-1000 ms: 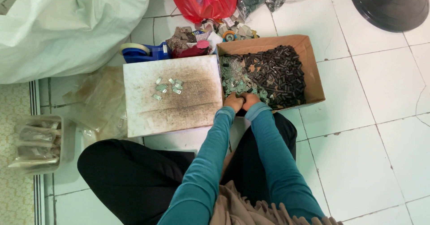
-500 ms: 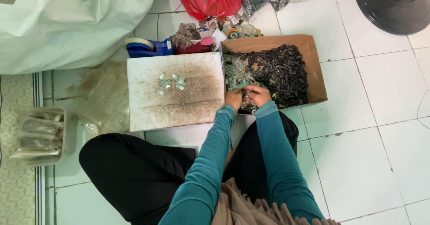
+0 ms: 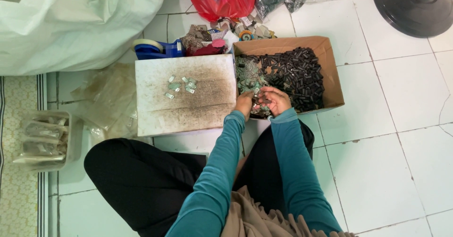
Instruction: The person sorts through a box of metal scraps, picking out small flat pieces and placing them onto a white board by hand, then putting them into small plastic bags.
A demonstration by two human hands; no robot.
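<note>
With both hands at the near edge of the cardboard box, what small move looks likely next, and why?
Probably the left hand carries a small part over to the little pile of pale pieces on the white board. Both it and the right hand sit together over the mixed parts in the cardboard box, apparently picking at something small. What they grip is too small to tell.
</note>
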